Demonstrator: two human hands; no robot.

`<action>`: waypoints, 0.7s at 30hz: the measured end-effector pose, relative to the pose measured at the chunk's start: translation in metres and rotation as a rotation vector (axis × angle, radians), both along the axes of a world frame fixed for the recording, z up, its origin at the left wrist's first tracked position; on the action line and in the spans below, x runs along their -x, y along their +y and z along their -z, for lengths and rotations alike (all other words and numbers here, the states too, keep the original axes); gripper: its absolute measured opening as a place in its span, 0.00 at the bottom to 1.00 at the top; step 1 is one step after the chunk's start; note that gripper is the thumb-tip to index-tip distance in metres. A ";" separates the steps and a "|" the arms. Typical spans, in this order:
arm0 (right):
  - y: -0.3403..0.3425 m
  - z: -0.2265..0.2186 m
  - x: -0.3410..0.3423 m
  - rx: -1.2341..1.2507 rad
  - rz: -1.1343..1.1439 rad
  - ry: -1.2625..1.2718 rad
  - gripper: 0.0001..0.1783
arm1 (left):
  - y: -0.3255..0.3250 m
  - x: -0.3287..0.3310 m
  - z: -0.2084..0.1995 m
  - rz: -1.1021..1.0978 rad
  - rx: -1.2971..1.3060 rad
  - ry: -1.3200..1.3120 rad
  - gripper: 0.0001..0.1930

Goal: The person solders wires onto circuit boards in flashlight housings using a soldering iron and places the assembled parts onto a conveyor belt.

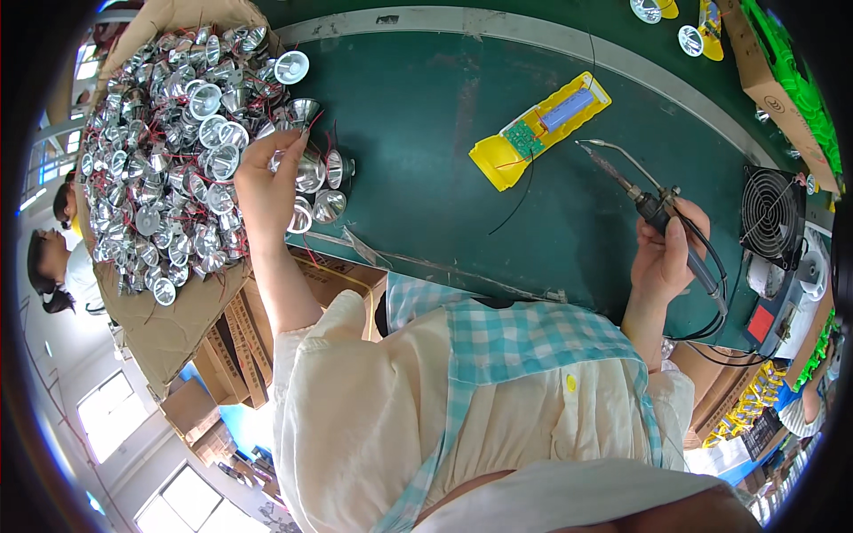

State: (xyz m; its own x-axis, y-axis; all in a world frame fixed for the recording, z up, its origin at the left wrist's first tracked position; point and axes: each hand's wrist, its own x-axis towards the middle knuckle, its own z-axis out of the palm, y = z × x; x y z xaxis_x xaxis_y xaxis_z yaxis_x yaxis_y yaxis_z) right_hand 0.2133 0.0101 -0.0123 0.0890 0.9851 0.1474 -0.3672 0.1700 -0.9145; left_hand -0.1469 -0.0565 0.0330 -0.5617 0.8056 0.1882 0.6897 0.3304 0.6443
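Observation:
My left hand [269, 182] reaches to the right edge of a heap of silver lamp reflectors [169, 151] with red wires. Its thumb and forefinger are pinched together at the narrow end of one reflector cup [304, 110]; the exact grip is partly hidden. In my right hand [673, 253] is a soldering iron [655, 213] with a thin metal feed tube beside its tip, pointing up and left. Left of that tip lies a yellow plastic housing [496, 163], open side up. Inside it are a green circuit board [523, 138] and a purple cylindrical battery [567, 110]. A loose black wire trails from the board.
The heap lies on cardboard [191, 333] at the left of the green table [409, 115]. A black fan [771, 218] stands at right beside the iron's cable. A carton [782, 93] with green parts is at upper right, near finished-looking yellow lamps [711, 31].

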 end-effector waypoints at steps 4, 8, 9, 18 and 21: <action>-0.002 -0.013 0.011 0.067 -0.110 -0.072 0.11 | 0.026 -0.042 -0.004 0.195 -0.087 -0.099 0.05; -0.002 -0.015 0.020 0.129 -0.191 -0.124 0.11 | 0.046 -0.084 0.018 0.372 -0.033 -0.132 0.05; -0.002 -0.014 0.022 0.133 -0.175 -0.137 0.11 | 0.049 -0.092 0.020 0.418 -0.054 -0.112 0.05; -0.002 -0.003 0.029 0.206 -0.141 -0.149 0.11 | 0.057 -0.108 0.038 0.405 -0.011 -0.314 0.05; -0.002 -0.003 0.028 0.212 -0.139 -0.142 0.11 | 0.057 -0.109 0.038 0.407 -0.038 -0.311 0.04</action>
State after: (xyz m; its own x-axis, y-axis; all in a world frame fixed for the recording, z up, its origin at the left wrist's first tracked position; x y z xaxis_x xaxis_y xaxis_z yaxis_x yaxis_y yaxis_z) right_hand 0.1854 0.0080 -0.0093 -0.0561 0.9965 -0.0617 -0.2391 -0.0734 -0.9682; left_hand -0.0382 0.0006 -0.0048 -0.2382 0.9666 0.0949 0.5312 0.0479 0.8459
